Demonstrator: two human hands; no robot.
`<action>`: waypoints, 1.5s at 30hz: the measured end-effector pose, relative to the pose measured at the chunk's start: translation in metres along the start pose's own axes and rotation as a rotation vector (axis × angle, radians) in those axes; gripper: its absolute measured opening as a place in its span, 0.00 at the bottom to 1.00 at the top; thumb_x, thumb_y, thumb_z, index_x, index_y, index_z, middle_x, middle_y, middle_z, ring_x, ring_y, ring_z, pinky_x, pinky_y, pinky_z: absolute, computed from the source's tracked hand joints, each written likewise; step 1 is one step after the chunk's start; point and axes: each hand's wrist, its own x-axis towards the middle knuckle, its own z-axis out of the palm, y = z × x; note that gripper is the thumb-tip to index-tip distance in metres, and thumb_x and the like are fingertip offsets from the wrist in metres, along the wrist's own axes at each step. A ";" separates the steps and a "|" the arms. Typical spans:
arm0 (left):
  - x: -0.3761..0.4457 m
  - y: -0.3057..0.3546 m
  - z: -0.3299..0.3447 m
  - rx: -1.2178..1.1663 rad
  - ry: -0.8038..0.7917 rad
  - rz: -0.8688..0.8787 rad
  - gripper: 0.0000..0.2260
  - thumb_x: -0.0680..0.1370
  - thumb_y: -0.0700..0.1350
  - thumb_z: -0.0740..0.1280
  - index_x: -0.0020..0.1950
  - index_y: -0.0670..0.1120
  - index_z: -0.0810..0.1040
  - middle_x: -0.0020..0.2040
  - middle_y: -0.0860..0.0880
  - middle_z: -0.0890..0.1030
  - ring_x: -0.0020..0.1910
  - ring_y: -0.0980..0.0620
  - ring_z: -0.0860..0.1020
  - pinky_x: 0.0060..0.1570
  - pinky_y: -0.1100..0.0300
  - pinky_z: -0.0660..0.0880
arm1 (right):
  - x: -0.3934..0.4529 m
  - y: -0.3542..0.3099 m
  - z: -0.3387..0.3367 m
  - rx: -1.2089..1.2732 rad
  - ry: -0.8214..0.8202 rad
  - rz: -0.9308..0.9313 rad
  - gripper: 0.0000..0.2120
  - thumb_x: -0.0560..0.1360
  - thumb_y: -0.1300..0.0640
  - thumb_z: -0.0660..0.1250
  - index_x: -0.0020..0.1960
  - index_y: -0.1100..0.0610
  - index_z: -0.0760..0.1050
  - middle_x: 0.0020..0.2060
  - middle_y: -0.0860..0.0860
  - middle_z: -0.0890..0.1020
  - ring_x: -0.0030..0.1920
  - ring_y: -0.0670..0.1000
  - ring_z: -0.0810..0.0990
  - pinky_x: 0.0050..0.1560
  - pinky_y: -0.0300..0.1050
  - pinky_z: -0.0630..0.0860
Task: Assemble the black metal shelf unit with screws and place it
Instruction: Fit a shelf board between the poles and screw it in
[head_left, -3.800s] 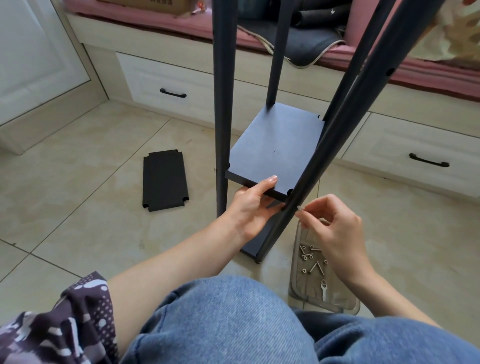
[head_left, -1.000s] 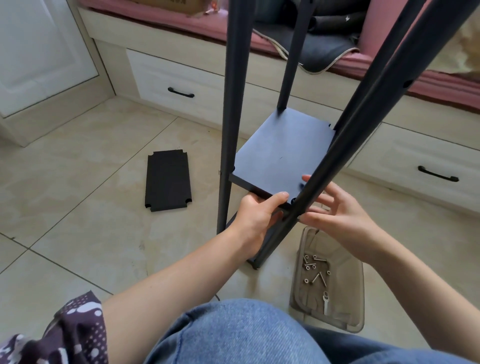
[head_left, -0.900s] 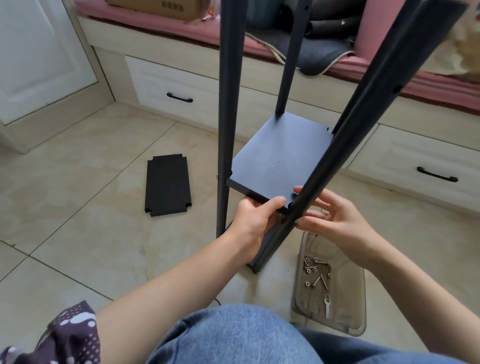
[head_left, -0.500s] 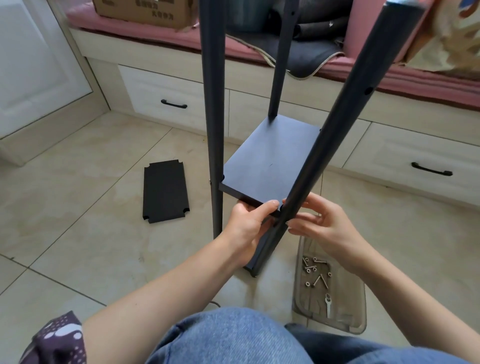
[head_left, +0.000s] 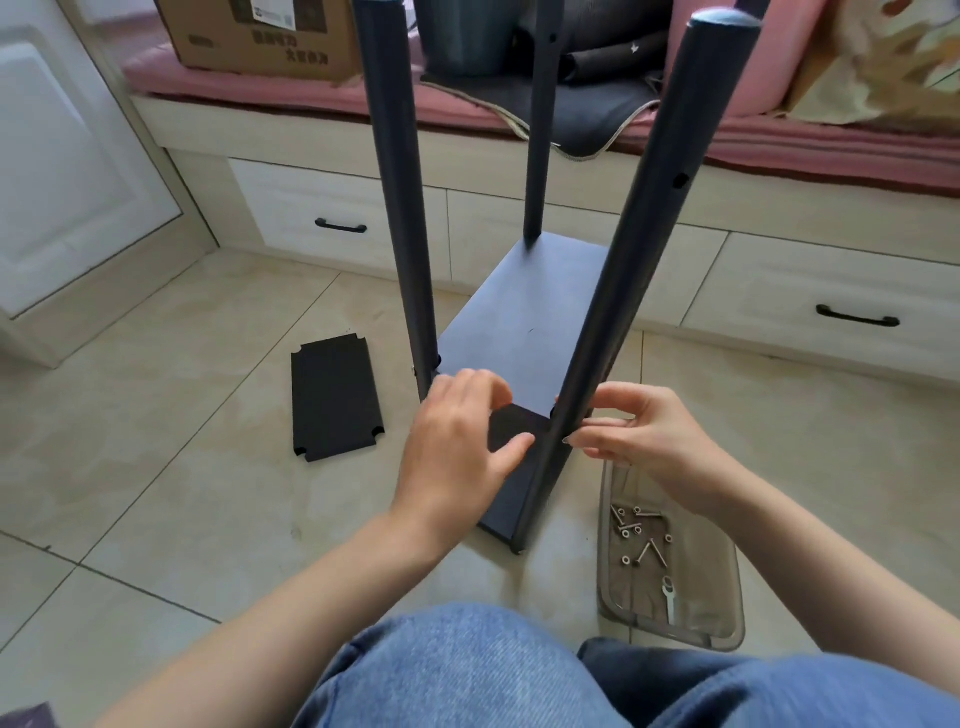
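looking down from your head camera, the black shelf unit (head_left: 524, 332) stands on the floor tiles straight ahead of your knees, partly built: three upright posts show, and a raised shelf panel (head_left: 524, 322) sits between them above a lower panel near the floor. at the near-left post (head_left: 410, 249) a screw head seems to be in already, level with the raised panel. the near-right post (head_left: 613, 291) crosses that panel's front corner, and this joint looks like the one in hand.

your left hand (head_left: 457, 447) hovers at the raised panel's front edge with fingers spread and loose, grasping nothing; i cannot tell whether the fingertips touch the panel. your right hand (head_left: 639, 431) sits just right of the near-right post, thumb and fingers drawn together at the post; whether a screw is pinched there is too small to tell.

left of the unit, a spare shelf panel (head_left: 335, 397) lies flat on the tiles, not yet fitted. right of the unit's foot, a clear plastic tray (head_left: 722, 629) holds loose screws (head_left: 636, 532) and a small wrench (head_left: 669, 597).

by my reading you are about midway: this corner to fasten, the spare panel to mount in the open holes higher up the posts, then the unit to place.
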 end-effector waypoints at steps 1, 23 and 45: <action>0.004 0.001 0.002 0.072 -0.043 0.128 0.20 0.71 0.48 0.79 0.58 0.45 0.78 0.55 0.51 0.80 0.58 0.49 0.76 0.59 0.56 0.72 | 0.000 -0.001 0.000 0.002 -0.003 0.006 0.14 0.70 0.68 0.74 0.49 0.52 0.85 0.47 0.50 0.87 0.47 0.47 0.86 0.43 0.36 0.78; 0.038 0.004 0.026 0.078 -0.315 0.242 0.33 0.77 0.58 0.70 0.80 0.54 0.63 0.79 0.58 0.61 0.82 0.50 0.50 0.76 0.49 0.36 | 0.056 -0.020 0.018 0.523 0.230 0.340 0.12 0.82 0.59 0.63 0.57 0.68 0.76 0.43 0.59 0.82 0.35 0.54 0.85 0.33 0.47 0.80; 0.039 0.001 0.021 0.352 -0.313 0.253 0.38 0.73 0.73 0.48 0.77 0.55 0.68 0.77 0.60 0.67 0.80 0.43 0.57 0.75 0.34 0.52 | 0.030 0.018 -0.014 0.440 0.114 0.315 0.14 0.83 0.53 0.61 0.56 0.63 0.78 0.47 0.60 0.86 0.49 0.58 0.86 0.48 0.50 0.83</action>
